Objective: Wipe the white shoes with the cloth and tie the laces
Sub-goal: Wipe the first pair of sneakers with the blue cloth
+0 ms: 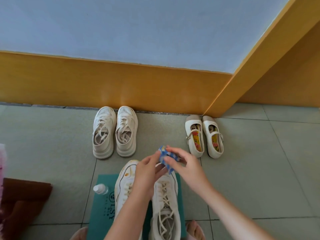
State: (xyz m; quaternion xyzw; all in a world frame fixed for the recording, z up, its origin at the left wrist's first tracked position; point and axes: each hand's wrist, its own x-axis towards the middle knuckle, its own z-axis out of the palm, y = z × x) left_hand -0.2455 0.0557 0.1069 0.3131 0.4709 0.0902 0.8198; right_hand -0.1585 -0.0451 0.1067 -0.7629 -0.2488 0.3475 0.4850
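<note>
White shoes (165, 193) yellow-stained, laces (164, 216) untied; blue cloth (167, 157) pinched.

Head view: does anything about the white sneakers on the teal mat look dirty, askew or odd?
Yes. The white lace-up sneaker beside the small clear bottle has yellow-orange stains on its toe, and the laces of the other sneaker lie loose and untied.

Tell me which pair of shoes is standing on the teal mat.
The laced white pair nearest the person stands on the teal mat; the other sneakers and the strap shoes stand farther off on bare tile.
</note>
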